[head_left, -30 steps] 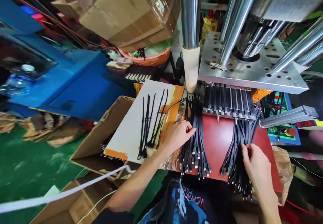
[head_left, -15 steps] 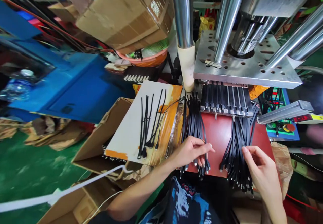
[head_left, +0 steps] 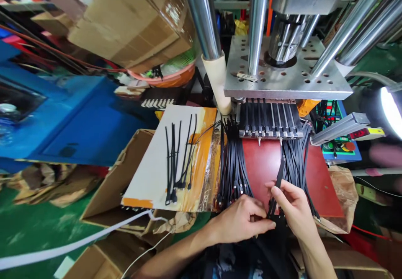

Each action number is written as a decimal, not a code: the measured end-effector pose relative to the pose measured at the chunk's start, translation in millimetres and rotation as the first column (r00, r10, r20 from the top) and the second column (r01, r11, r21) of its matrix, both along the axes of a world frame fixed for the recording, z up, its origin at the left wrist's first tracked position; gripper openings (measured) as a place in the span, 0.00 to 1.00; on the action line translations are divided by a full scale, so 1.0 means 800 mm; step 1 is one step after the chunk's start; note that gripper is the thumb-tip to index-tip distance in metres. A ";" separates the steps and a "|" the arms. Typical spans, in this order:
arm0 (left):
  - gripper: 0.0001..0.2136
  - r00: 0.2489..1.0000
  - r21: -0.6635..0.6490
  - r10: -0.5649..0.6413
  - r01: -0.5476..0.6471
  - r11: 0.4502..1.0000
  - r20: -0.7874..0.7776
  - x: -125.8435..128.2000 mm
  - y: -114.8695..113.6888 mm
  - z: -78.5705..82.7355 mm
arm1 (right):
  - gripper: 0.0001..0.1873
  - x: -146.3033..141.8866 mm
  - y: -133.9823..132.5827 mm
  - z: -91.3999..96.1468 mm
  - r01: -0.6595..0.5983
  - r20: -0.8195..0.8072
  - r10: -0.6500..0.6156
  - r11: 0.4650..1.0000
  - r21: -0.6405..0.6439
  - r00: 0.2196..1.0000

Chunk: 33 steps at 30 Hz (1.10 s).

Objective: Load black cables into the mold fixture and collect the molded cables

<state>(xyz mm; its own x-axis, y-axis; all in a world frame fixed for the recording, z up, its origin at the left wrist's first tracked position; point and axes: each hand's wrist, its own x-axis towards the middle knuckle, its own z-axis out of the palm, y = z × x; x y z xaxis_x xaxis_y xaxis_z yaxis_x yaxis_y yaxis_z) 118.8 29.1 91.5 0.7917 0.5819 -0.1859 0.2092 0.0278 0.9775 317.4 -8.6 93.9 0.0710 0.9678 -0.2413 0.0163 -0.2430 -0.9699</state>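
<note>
My right hand point(head_left: 295, 205) grips a flat black cable point(head_left: 280, 172) between thumb and fingers over the front of the red table point(head_left: 259, 157). My left hand point(head_left: 243, 220) pinches the lower end of that cable, its fingertips close to my right hand. One bunch of black cables point(head_left: 234, 157) with small metal connectors lies just beyond my left hand. Another bunch of black cables point(head_left: 297, 157) lies behind my right hand, partly hidden by it. Beyond both bunches, a metal fixture point(head_left: 270, 134) holds a row of black cables under the press plate point(head_left: 289, 86).
Steel press columns point(head_left: 204, 15) rise at the back. On the left, a white board point(head_left: 147, 161) carries several loose cables point(head_left: 172, 166), with a cardboard box point(head_left: 106, 187) beside it. A metal bar point(head_left: 341, 129) juts in on the right near a green control panel point(head_left: 331, 107).
Both hands have come together at the front of the table. My right hand has taken a cable, and my left hand has moved right to its lower end. The camera view has shifted.
</note>
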 end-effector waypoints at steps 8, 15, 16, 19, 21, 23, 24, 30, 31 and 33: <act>0.16 0.964 0.182 0.248 -0.263 0.948 0.100 0.010 0.061 0.049 | 0.22 -0.024 -0.006 0.002 -0.030 0.132 0.012 0.990 0.139 0.991; 0.08 0.975 0.227 0.132 -0.172 0.959 0.179 0.021 0.081 0.077 | 0.15 -0.021 -0.015 0.004 -0.059 0.260 -0.006 0.968 0.243 0.965; 0.08 0.973 0.210 0.134 -0.173 0.962 0.188 0.021 0.081 0.077 | 0.14 -0.019 -0.017 0.003 -0.056 0.268 -0.012 0.968 0.244 0.963; 0.07 0.966 0.152 0.146 -0.180 0.972 0.212 0.020 0.083 0.075 | 0.12 -0.016 -0.018 0.003 -0.061 0.275 -0.011 0.966 0.251 0.961; 0.07 0.966 0.100 0.142 -0.167 0.981 0.217 0.020 0.086 0.073 | 0.11 -0.015 -0.014 0.005 -0.079 0.273 0.005 0.963 0.259 0.962; 0.06 0.971 0.061 0.124 -0.139 0.988 0.204 0.023 0.089 0.072 | 0.11 -0.015 -0.008 0.006 -0.095 0.269 0.020 0.958 0.269 0.963; 0.06 0.975 0.068 0.112 -0.127 0.990 0.191 0.024 0.091 0.072 | 0.12 -0.016 -0.005 0.005 -0.092 0.265 0.017 0.958 0.272 0.964; 0.08 0.952 0.360 0.253 -0.301 0.883 0.174 0.039 0.126 0.067 | 0.21 -0.027 0.001 -0.028 -0.068 0.161 0.052 0.993 0.099 0.986; 0.09 0.931 0.397 0.320 -0.365 0.842 0.176 0.041 0.140 0.064 | 0.21 -0.028 0.000 -0.032 -0.135 0.130 0.129 0.990 0.039 0.983; 0.09 0.890 0.491 0.421 -0.449 0.746 0.174 0.047 0.175 0.055 | 0.21 -0.021 0.001 -0.032 -0.280 0.088 0.283 0.959 -0.051 0.955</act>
